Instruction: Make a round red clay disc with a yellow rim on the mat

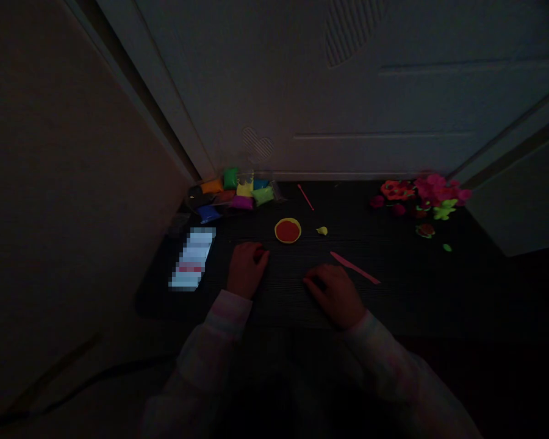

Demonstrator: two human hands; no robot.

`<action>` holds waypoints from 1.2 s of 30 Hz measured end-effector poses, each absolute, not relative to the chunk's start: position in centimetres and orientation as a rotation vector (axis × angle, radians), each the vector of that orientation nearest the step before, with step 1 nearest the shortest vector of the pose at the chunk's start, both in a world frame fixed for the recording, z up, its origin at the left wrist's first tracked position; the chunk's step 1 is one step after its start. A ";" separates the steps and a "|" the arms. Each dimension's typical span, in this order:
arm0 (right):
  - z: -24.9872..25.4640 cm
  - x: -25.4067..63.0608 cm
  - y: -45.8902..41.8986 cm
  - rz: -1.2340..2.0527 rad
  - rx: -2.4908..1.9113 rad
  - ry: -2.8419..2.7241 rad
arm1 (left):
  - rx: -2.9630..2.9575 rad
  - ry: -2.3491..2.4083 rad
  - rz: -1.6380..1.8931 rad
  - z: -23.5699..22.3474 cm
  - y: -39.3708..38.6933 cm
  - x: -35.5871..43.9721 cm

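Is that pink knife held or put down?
Put down: the pink knife lies on the dark table, just beyond the right hand.

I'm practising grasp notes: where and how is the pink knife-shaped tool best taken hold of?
Probably pinch the pink knife-shaped tool across the middle with the right hand, from above and the near side: it lies long and thin on the dark table, and that hand is just nearer.

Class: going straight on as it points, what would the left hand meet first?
Probably the yellow-rimmed red disc, ahead and to the right of the left hand, perhaps only grazing its edge; depth is hard to judge.
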State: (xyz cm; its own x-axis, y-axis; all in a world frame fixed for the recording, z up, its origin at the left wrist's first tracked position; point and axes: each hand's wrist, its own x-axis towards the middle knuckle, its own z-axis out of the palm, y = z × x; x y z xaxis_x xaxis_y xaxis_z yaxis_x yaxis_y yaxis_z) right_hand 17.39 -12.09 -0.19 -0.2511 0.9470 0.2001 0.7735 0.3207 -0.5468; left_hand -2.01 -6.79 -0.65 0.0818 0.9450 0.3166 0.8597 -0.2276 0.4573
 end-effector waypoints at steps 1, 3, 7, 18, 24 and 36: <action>-0.2 17.4 -12.1 0.467 -1.515 -2.100 | 2.177 1.864 0.845 -0.6 -6.8 -2.0; -0.2 17.4 -12.1 0.471 -1.515 -2.102 | 2.156 1.870 0.849 -0.6 -6.9 -1.9; -0.2 17.4 -12.1 0.479 -1.518 -2.105 | 2.115 1.844 0.862 -0.8 -7.2 -2.0; -0.3 17.5 -12.0 0.482 -1.509 -2.103 | 1.959 1.820 0.999 -0.8 -7.4 -2.4; -0.3 17.5 -12.1 0.483 -1.511 -2.099 | 1.950 1.749 1.017 -0.6 -7.5 -2.3; -0.3 17.5 -12.0 0.491 -1.506 -2.092 | 2.026 1.652 1.044 -0.6 -7.9 -2.2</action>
